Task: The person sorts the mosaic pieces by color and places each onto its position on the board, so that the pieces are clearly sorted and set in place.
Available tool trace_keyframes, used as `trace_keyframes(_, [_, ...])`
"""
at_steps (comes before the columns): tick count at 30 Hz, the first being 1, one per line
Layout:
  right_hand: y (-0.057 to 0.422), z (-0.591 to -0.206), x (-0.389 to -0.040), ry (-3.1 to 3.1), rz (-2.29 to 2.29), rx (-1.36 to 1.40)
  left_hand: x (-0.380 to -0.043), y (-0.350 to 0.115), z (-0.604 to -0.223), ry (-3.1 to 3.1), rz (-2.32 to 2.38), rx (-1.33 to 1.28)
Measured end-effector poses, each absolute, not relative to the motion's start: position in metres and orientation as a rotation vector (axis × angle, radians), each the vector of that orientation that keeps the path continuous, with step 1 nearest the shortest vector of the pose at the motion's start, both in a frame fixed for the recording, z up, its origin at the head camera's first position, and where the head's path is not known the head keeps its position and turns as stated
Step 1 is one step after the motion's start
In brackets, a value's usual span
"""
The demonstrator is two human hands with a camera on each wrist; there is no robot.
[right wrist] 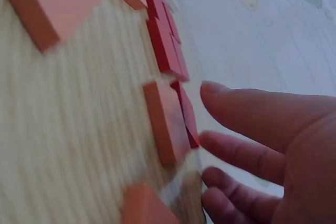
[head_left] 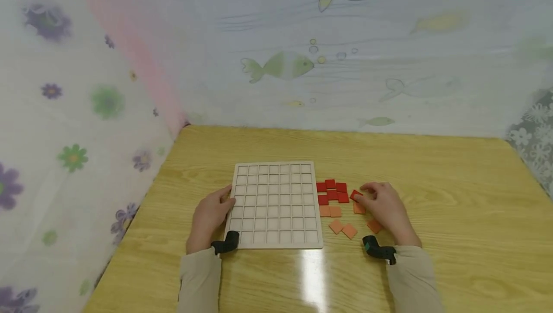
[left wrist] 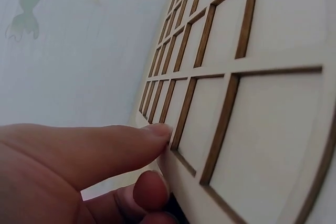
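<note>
A pale wooden grid board (head_left: 276, 245) of square recesses lies on the table. At its left edge, my left hand (head_left: 211, 214) grips the frame; in the left wrist view the thumb (left wrist: 126, 142) lies on the rim with the fingers curled below. To the board's right, my right hand (head_left: 386, 210) hovers over a red square tile (head_left: 356, 195), thumb and fingers apart in the right wrist view. That tile (right wrist: 188, 116) leans against or overlaps an orange tile (right wrist: 165, 124). Whether a fingertip touches it, I cannot tell.
Several red tiles (head_left: 331, 195) cluster against the board's right side. Orange tiles (head_left: 349, 231) lie scattered nearer me, one partly under the right hand. Black wrist devices (head_left: 379, 249) stick out from both sleeves. A patterned wall (head_left: 276, 97) stands behind the wooden table (head_left: 466, 236).
</note>
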State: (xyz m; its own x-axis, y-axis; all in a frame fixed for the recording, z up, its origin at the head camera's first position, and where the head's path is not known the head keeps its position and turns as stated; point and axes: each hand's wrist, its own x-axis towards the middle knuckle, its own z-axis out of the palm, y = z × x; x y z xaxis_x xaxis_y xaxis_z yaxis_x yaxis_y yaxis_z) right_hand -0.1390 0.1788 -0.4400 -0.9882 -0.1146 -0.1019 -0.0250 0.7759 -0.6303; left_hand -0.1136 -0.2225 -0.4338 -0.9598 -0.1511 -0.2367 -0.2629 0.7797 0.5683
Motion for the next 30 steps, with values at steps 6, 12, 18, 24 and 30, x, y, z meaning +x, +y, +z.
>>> trace_keyframes(6, [0.167,-0.442,-0.136,2.889,-0.937,-0.016,-0.113,-0.225,-0.435,2.772,0.904,-0.307])
trace_keyframes(12, [0.165,-0.443,-0.133,2.914,-0.918,0.017,-0.113,-0.224,-0.434,2.754,0.932,-0.306])
trace_keyframes(18, [0.163,-0.444,-0.133,2.939,-0.925,0.018,-0.114,-0.222,-0.433,2.77,0.945,-0.305])
trace_keyframes(24, [0.162,-0.444,-0.135,2.952,-0.958,0.027,-0.115,-0.22,-0.432,2.798,0.925,-0.277])
trace_keyframes(30, [0.164,-0.445,-0.136,2.925,-0.991,-0.047,-0.113,-0.221,-0.432,2.798,0.933,-0.289])
